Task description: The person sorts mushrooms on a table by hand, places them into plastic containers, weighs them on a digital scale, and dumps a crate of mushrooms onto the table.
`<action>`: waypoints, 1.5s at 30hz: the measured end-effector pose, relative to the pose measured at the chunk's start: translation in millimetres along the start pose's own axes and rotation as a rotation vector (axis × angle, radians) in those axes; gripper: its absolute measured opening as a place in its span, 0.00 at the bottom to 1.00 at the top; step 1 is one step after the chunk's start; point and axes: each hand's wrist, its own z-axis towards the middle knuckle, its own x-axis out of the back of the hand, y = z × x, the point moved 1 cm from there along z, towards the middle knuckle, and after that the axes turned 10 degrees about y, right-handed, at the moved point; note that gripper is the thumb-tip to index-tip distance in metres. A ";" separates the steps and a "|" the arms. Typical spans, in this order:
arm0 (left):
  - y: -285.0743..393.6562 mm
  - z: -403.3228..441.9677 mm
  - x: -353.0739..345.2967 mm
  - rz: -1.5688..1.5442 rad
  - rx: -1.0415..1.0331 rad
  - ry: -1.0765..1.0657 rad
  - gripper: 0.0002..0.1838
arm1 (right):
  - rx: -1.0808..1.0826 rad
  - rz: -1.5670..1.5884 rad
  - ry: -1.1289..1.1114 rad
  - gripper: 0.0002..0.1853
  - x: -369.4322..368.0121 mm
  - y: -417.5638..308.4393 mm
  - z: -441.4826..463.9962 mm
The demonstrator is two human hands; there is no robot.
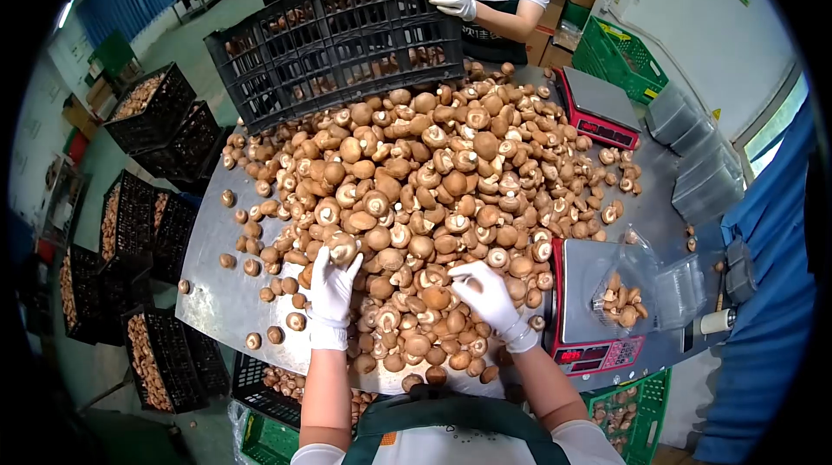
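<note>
A heap of brown shiitake mushrooms [485, 170] covers most of the metal table [217, 244]. My left hand [331, 292], in a white glove, is closed around a shiitake mushroom [343, 247] at the near left side of the heap. Its pale underside faces up. Over the near right part of the heap is my right hand [487, 298], also gloved. Its thumb and fingers are curled together, and what lies between them, if anything, is too small to make out. Loose mushrooms surround both hands.
A red scale [572, 309] at right carries an open clear box of mushrooms [620, 302]. Another scale [601, 101] and stacked clear boxes [706, 179] stand farther back. A co-worker's gloved hand [452, 0] grips a tilted black crate [338, 40]. Filled crates [165, 361] stand left.
</note>
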 end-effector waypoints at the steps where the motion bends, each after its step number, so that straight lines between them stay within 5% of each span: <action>1: 2.5 -2.3 6.2 0.003 -0.006 0.018 0.19 | 0.104 -0.226 -0.049 0.19 -4.8 -8.6 -4.0; 4: 5.4 -6.1 12.5 0.055 0.004 0.033 0.22 | 0.276 -0.758 -0.209 0.33 -20.8 -16.7 -15.8; 7: -0.2 -14.2 8.5 0.057 0.048 0.064 0.26 | 0.241 -0.666 -0.183 0.32 -23.8 0.8 -17.2; 10: -13.8 -30.6 4.4 -0.040 0.158 0.091 0.27 | 0.097 -0.239 -0.057 0.27 -16.3 9.3 -15.4; 12: -22.8 -44.7 -2.6 -0.094 0.276 0.003 0.27 | -0.445 0.519 -0.234 0.24 -7.9 13.4 -17.5; 14: -31.7 -57.2 -15.3 -0.135 0.382 -0.061 0.27 | -0.610 1.010 -0.152 0.24 -1.9 1.5 -26.8; 18: -50.6 -74.5 -35.7 -0.159 0.491 -0.121 0.27 | -0.402 0.657 -0.023 0.23 2.4 25.3 -54.5; 22: -66.7 -87.1 -52.3 -0.147 0.566 -0.188 0.24 | -0.618 1.140 0.175 0.25 11.8 5.7 -66.6; 24: -81.1 -90.8 -58.5 -0.097 0.591 -0.167 0.23 | -0.414 0.822 0.180 0.23 20.6 4.4 -77.0; 25: -87.6 -95.4 -65.6 -0.022 0.572 -0.152 0.21 | -0.547 1.109 0.224 0.24 27.7 7.1 -79.2; 28: -110.0 -109.1 -87.8 0.160 0.526 -0.264 0.27 | -0.346 0.808 0.270 0.24 56.8 -7.2 -90.8; 32: -146.3 -131.3 -131.6 0.391 0.465 -0.391 0.27 | -0.531 1.271 0.462 0.25 131.1 -7.6 -104.8; 36: -195.8 -153.8 -187.3 0.781 0.148 -0.577 0.25 | -0.327 0.485 0.730 0.21 222.7 -35.2 -116.9; 38: -221.5 -172.7 -215.7 0.785 0.289 -0.494 0.24 | -0.200 0.025 0.783 0.20 255.8 -35.9 -124.1; 42: -311.2 -170.5 -209.1 1.099 -0.636 -1.002 0.23 | -0.021 -0.641 0.568 0.25 279.7 0.7 -143.1; 45: -316.4 -190.6 -210.5 1.261 -0.637 -1.131 0.23 | -0.011 -0.821 0.402 0.28 278.8 7.9 -153.6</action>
